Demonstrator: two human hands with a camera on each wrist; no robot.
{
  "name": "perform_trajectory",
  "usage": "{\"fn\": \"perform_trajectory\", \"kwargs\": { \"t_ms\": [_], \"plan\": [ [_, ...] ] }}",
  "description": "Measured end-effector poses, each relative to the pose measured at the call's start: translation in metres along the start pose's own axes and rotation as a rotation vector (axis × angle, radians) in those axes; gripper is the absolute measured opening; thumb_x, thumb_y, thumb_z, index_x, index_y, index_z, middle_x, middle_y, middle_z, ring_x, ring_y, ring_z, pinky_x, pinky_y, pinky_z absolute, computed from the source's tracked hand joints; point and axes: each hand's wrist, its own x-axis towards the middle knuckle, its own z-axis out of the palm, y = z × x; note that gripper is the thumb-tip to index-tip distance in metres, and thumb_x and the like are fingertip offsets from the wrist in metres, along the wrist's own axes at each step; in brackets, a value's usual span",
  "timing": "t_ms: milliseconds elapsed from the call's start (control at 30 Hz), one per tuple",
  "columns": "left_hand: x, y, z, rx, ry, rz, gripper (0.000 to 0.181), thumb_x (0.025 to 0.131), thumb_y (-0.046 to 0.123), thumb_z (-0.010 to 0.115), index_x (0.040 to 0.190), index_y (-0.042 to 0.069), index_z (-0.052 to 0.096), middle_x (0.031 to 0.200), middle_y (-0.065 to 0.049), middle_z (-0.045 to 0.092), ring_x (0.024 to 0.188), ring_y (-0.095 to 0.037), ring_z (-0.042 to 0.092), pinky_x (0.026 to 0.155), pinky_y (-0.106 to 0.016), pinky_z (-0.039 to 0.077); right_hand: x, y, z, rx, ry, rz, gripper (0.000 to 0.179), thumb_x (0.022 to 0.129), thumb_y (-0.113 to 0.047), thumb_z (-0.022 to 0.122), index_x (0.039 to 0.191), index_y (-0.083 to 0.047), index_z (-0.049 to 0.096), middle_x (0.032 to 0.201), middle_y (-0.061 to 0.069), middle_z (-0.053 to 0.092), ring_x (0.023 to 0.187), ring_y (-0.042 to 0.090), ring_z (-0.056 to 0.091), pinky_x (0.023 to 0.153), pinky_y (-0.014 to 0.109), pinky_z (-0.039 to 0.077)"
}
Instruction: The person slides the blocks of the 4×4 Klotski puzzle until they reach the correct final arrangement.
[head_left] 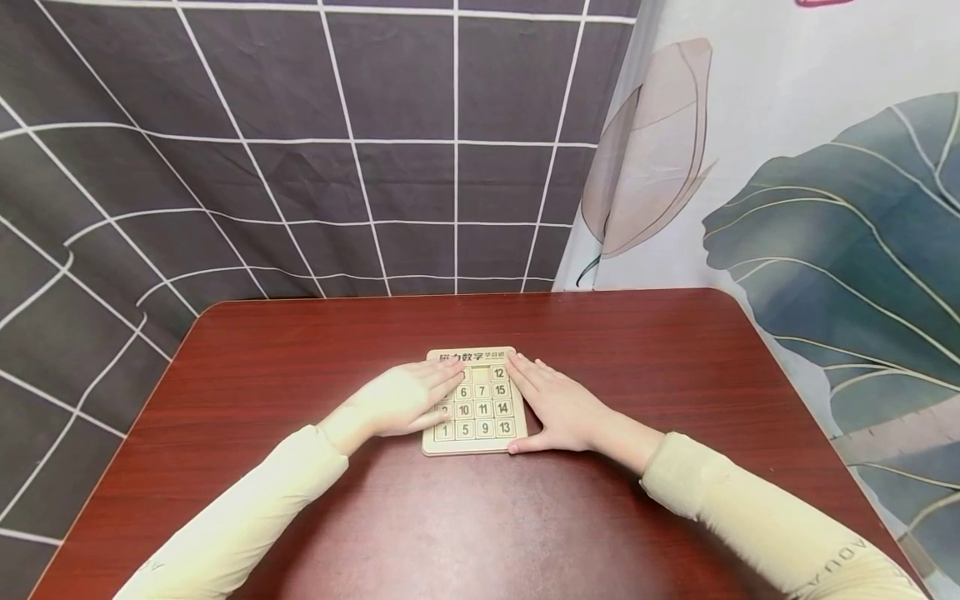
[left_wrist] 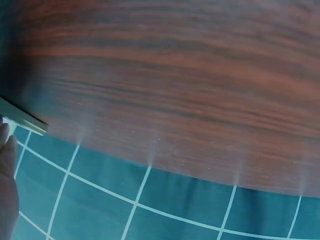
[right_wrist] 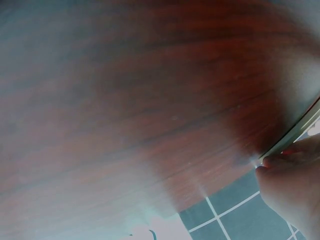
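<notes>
A pale wooden sliding number puzzle (head_left: 468,447) lies flat on the table, with dark lettering along its far edge. Its numbered tiles (head_left: 483,410) stand in rows, and a gap shows in the top row beside the 12. Over the puzzle's left side rests my left hand (head_left: 401,398), fingers extended and hiding some left-hand tiles. My right hand (head_left: 566,412) is at the right edge, its fingertips near the top corner and its thumb near the bottom one. Both wrist views catch only the puzzle's rim (left_wrist: 22,117) and part of each hand (right_wrist: 295,185).
The puzzle sits on a reddish-brown wooden table (head_left: 337,333) with rounded far corners. Behind it hangs a dark cloth (head_left: 405,183) with a white grid. A white curtain (head_left: 660,267) with large leaf prints borders the right side.
</notes>
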Motion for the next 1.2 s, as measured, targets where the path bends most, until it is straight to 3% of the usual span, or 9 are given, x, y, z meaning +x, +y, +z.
{"fn": "perform_trajectory", "kwargs": {
  "t_ms": [133,300,567,800,1200],
  "plan": [
    [0.005,-0.001,-0.003,-0.022,0.020,0.005,0.065,0.106,0.043,0.059,0.154,0.000,0.053,0.161,-0.016,0.053,0.150,-0.030,0.052,0.126,-0.045,0.043,0.000,-0.001,-0.001,0.000,-0.005,0.003,0.120,0.087,-0.074,0.070,0.165,0.007,0.026,0.176,0.023,0.020,0.163,0.036,0.027,0.133,0.053,0.030],
    [0.025,0.003,-0.006,-0.047,0.045,0.019,0.063,0.106,0.040,0.059,0.154,0.001,0.053,0.162,-0.015,0.053,0.151,-0.029,0.051,0.128,-0.044,0.041,-0.001,-0.001,-0.002,0.004,-0.010,0.012,0.120,0.087,-0.073,0.070,0.165,0.007,0.026,0.176,0.023,0.021,0.163,0.036,0.027,0.133,0.053,0.030],
    [0.049,0.013,0.001,-0.026,-0.033,0.069,0.068,0.108,0.045,0.054,0.159,0.002,0.046,0.166,-0.014,0.047,0.155,-0.025,0.046,0.130,-0.039,0.037,-0.001,-0.002,-0.002,0.010,-0.018,0.012,0.120,0.087,-0.074,0.070,0.165,0.006,0.025,0.176,0.023,0.019,0.164,0.035,0.026,0.133,0.053,0.029],
    [0.047,0.013,0.007,-0.009,-0.058,0.051,0.068,0.110,0.048,0.050,0.161,0.004,0.044,0.169,-0.012,0.043,0.157,-0.025,0.043,0.132,-0.038,0.034,-0.001,-0.001,-0.001,0.005,-0.021,0.017,0.120,0.087,-0.074,0.069,0.165,0.006,0.026,0.177,0.022,0.019,0.164,0.035,0.026,0.133,0.053,0.029],
    [0.024,0.003,0.007,-0.011,-0.038,0.042,0.065,0.108,0.045,0.054,0.158,0.003,0.048,0.166,-0.013,0.048,0.153,-0.026,0.048,0.129,-0.040,0.038,-0.001,-0.002,-0.002,0.002,-0.015,0.013,0.119,0.087,-0.073,0.071,0.164,0.007,0.028,0.176,0.022,0.019,0.164,0.035,0.026,0.134,0.052,0.029]
  ]
}}
